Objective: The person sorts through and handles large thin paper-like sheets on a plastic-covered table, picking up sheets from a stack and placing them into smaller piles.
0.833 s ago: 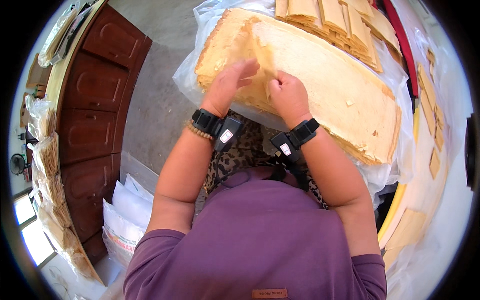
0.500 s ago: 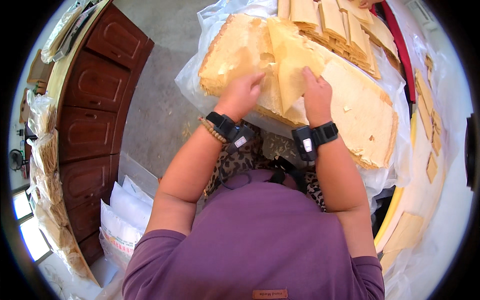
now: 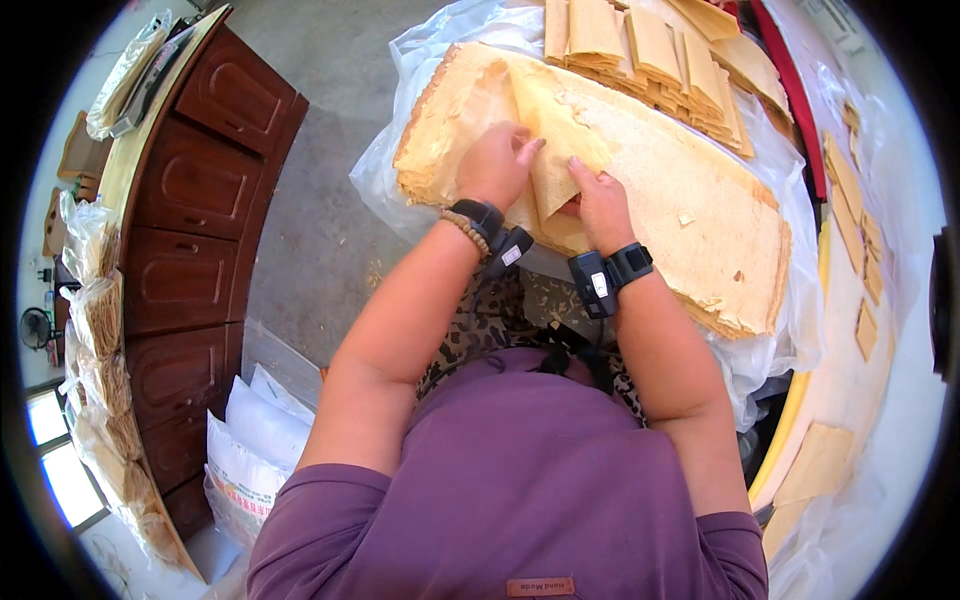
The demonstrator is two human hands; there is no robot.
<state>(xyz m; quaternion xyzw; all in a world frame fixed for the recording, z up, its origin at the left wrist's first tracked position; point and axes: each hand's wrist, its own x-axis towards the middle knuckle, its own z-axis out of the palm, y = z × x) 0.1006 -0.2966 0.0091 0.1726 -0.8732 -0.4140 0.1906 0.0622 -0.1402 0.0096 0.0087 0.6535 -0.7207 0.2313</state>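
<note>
At the far left a dark wooden cabinet (image 3: 195, 215) with panelled drawers runs along the wall, with clear bags of pale bundles (image 3: 95, 330) leaning against its left side. Below it, on the concrete floor, stand white sacks (image 3: 255, 440). Moving right, the left hand (image 3: 495, 165) rests palm down on a large stack of thin tan sheets (image 3: 690, 210), fingers curled together over the near edge of the top sheet (image 3: 555, 135), which is folded up and over into a narrow strip between the two hands. A bead bracelet and a black wrist device sit on that forearm. Just beside it, the right hand (image 3: 600, 205) presses on the same folded sheet from the other side, fingers close together with the thumb tucked under the fold; it too wears a black wrist device. The stack lies on clear plastic wrap (image 3: 400, 190) over the bench (image 3: 890, 400). Beyond the hands, rows of folded sheets (image 3: 650, 55) are lined up at the stack's far edge. Further right, small tan rectangles (image 3: 860, 210) lie scattered on the white bench top
</note>
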